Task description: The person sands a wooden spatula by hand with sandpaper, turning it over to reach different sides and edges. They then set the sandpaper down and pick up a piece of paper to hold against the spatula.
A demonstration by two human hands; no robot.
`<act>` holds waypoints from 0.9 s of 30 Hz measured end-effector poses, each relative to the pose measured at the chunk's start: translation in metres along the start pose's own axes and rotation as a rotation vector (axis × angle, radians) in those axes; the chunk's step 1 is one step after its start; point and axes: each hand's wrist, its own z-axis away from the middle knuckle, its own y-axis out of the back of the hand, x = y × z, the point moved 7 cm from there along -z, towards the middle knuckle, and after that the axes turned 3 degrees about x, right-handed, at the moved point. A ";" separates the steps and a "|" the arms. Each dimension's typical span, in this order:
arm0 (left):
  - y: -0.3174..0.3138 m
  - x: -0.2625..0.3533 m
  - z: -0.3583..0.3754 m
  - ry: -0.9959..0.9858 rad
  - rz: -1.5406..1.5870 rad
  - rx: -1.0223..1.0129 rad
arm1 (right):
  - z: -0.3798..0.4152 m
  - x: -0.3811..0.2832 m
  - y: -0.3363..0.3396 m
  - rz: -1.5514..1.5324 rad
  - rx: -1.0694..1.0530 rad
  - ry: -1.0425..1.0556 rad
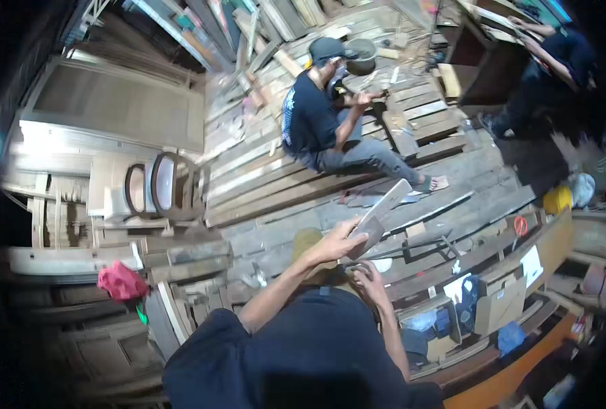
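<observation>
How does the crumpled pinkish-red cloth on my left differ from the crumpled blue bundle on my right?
The pinkish-red cloth looks larger in this view; the blue bundle looks smaller. The cloth has a bright green bit just below it, while the bundle lies beside a long orange-brown board. Both look soft and rumpled, and neither is in your hands.

The single view comes from the wearer's head, facing forward and steeply down over the dark shirt (303, 354). The left hand (340, 242) and right hand (368, 281) sit near the middle, fairly close to the lens. Beyond the hands, the view reaches across the plank floor (265, 187) to a seated person (313, 123), farther off. It is very wide, with bent lines and dark, rounded edges.
</observation>
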 end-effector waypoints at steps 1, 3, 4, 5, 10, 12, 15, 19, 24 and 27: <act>0.015 -0.010 0.006 -0.012 0.038 0.053 | -0.011 0.000 -0.018 0.090 -0.110 0.000; 0.049 -0.030 0.021 -0.026 0.104 0.148 | -0.023 0.003 -0.064 0.169 -0.221 -0.008; 0.066 -0.036 0.031 0.188 0.148 0.144 | -0.021 -0.016 -0.098 0.172 -0.329 -0.135; 0.084 -0.045 0.039 0.165 0.195 0.186 | -0.027 -0.016 -0.125 0.200 -0.367 -0.180; 0.181 -0.115 0.081 0.136 0.397 0.373 | -0.058 0.017 -0.262 0.168 -0.580 -0.204; 0.228 -0.123 0.108 0.163 0.379 0.430 | -0.063 0.014 -0.316 0.396 -0.593 -0.145; 0.295 -0.129 0.148 0.287 0.736 0.517 | -0.073 0.038 -0.386 0.385 -0.668 -0.099; 0.368 -0.137 0.184 0.213 1.087 0.682 | -0.088 0.006 -0.455 0.552 -0.608 0.246; 0.407 -0.172 0.223 0.304 1.166 1.014 | -0.104 0.010 -0.491 0.661 -0.715 -0.270; 0.436 -0.187 0.235 0.192 1.106 1.077 | -0.119 0.021 -0.516 0.715 -0.757 -0.295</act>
